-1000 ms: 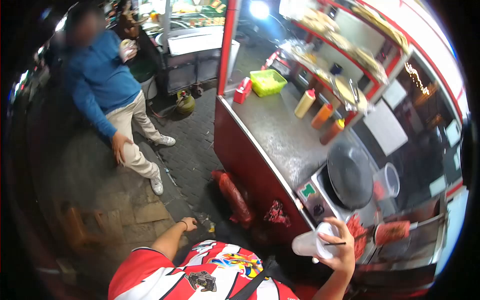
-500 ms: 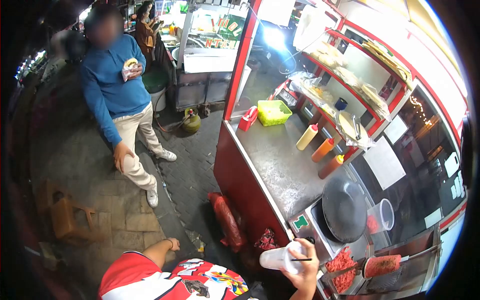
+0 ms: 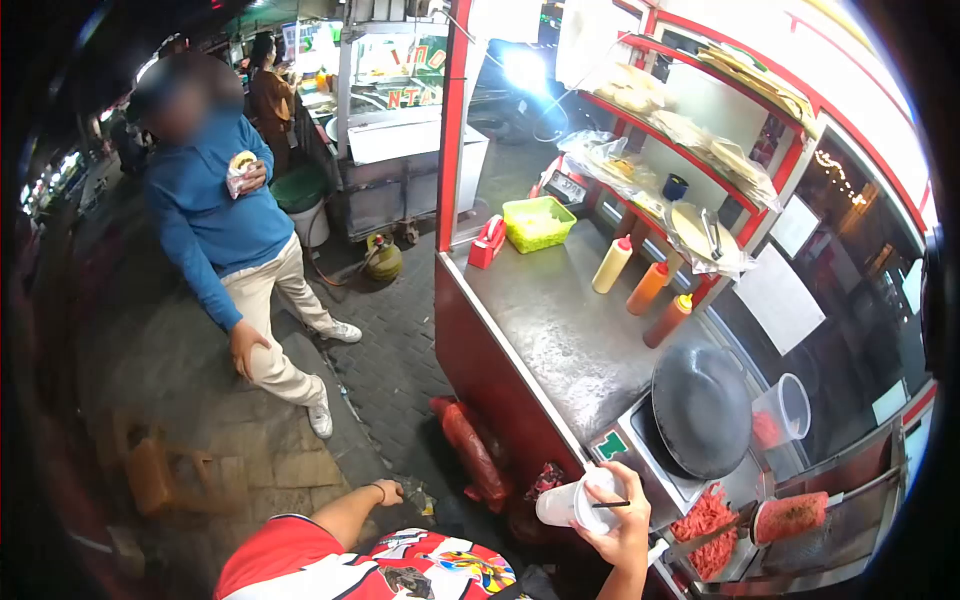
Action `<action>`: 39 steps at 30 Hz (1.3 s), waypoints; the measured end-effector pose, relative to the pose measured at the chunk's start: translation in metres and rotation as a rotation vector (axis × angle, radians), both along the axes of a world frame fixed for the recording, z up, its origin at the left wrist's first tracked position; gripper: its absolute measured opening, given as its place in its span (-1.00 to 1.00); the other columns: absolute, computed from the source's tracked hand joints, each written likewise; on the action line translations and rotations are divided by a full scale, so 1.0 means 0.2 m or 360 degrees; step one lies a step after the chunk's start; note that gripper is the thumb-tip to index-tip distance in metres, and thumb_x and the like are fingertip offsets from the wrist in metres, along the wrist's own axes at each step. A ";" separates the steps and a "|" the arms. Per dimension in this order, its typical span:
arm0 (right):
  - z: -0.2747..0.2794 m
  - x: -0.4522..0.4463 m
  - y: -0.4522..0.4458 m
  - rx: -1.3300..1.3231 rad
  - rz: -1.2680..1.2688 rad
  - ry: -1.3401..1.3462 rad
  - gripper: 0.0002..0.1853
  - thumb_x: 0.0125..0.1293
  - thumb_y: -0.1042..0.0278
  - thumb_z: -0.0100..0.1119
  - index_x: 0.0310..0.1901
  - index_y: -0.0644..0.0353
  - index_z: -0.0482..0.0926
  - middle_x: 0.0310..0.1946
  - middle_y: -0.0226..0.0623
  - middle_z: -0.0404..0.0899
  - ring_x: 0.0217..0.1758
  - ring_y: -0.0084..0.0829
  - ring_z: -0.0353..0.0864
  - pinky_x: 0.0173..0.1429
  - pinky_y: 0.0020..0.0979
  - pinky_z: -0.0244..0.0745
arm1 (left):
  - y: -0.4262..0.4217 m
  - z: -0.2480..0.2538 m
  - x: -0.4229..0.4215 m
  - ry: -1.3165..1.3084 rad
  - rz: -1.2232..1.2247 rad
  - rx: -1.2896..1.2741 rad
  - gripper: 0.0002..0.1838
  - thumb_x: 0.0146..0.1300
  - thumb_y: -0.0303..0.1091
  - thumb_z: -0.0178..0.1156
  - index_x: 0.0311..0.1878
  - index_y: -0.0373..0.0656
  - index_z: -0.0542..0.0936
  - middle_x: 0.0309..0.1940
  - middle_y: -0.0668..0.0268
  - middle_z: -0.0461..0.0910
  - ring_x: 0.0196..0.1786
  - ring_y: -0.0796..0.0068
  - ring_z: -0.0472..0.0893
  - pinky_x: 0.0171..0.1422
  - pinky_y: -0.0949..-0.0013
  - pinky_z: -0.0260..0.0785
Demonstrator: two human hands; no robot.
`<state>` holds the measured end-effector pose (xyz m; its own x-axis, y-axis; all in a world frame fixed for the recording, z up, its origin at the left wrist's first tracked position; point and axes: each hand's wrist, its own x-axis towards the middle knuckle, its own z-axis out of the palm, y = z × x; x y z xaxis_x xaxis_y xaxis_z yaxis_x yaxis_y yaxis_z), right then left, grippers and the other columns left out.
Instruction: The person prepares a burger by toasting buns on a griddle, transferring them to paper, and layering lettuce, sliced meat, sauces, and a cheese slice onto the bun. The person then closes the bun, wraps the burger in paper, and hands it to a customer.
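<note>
My right hand (image 3: 628, 522) is wrapped round a plastic cup (image 3: 560, 507) with a pale lid and a dark straw (image 3: 611, 504). The cup is held tilted beside the front corner of the food cart. Low at the centre, beyond my red and white shirt (image 3: 290, 555), my left hand (image 3: 388, 492) hangs over the ground with a band on its wrist; its fingers are too small and foreshortened to read. Closest to the cup are the stove (image 3: 625, 445) with a dark pan (image 3: 702, 410) and a heap of shredded reddish meat (image 3: 708, 525).
On the cart's metal counter (image 3: 540, 330) stand several sauce bottles (image 3: 612, 265), a green basket (image 3: 538, 224) and a red tape dispenser (image 3: 488, 243). A meat spit (image 3: 790, 518) is at right. A person in blue (image 3: 225, 200) holds wrapped food at left, near a stool (image 3: 165, 475).
The view has shifted, and the cart and pan appear slightly farther right. My right hand keeps its hold on the cup. More of my left hand shows past the wristband.
</note>
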<state>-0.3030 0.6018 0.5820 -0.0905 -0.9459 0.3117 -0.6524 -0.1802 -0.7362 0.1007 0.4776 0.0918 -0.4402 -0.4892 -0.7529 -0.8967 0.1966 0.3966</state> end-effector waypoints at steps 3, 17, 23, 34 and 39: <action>0.03 0.02 -0.01 -0.0038 0.0021 0.0036 -0.36 -0.27 0.32 0.64 0.02 0.04 0.75 0.19 0.08 0.52 0.21 0.04 0.59 0.30 -0.11 0.46 | 0.02 -0.02 -0.01 0.0035 -0.0052 -0.0018 -0.47 0.15 0.02 0.29 0.19 0.07 0.67 0.18 0.24 0.66 0.27 0.18 0.60 0.38 0.16 0.41; 0.63 0.34 -0.09 -0.0252 0.0676 0.0396 -0.31 -0.14 0.14 0.56 0.18 -0.15 0.70 0.33 0.07 0.38 0.24 0.04 0.48 0.31 -0.09 0.40 | 0.10 -0.16 0.52 -0.0303 0.0122 0.0118 -0.40 0.08 0.12 0.35 0.20 0.11 0.66 0.18 0.25 0.66 0.25 0.17 0.61 0.37 0.18 0.42; 0.79 0.49 -0.14 -0.0494 0.0983 0.0336 -0.41 -0.05 0.10 0.46 0.14 -0.13 0.73 0.24 0.07 0.44 0.14 -0.03 0.57 0.14 -0.12 0.46 | 0.05 -0.13 0.44 -0.0125 0.0165 0.0073 -0.41 0.09 0.10 0.35 0.19 0.09 0.66 0.18 0.23 0.66 0.24 0.20 0.61 0.36 0.20 0.42; 0.91 0.72 -0.26 -0.1085 0.1048 0.0628 -0.62 0.14 0.23 0.34 0.04 -0.13 0.77 0.15 0.00 0.55 -0.07 -0.20 0.60 -0.04 -0.29 0.59 | 0.07 -0.29 0.30 -0.0049 -0.0075 -0.0131 -0.43 0.10 0.06 0.31 0.18 0.06 0.67 0.20 0.21 0.64 0.28 0.15 0.59 0.38 0.18 0.42; 0.79 0.87 -0.38 -0.1475 0.1139 0.0510 -0.63 0.12 0.24 0.39 0.02 -0.14 0.76 0.08 0.04 0.59 -0.04 -0.12 0.62 -0.10 -0.28 0.62 | 0.02 -0.10 0.34 -0.0067 0.0170 -0.0145 -0.51 0.05 -0.05 0.33 0.08 0.03 0.72 0.09 0.23 0.71 0.18 0.15 0.65 0.29 0.17 0.49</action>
<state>-0.1293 0.5267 0.7391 0.5663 -0.1567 0.8092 -0.3186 -0.9470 0.0396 0.1685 0.4806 0.0710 -0.3511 -0.5990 -0.7197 -0.9299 0.1326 0.3432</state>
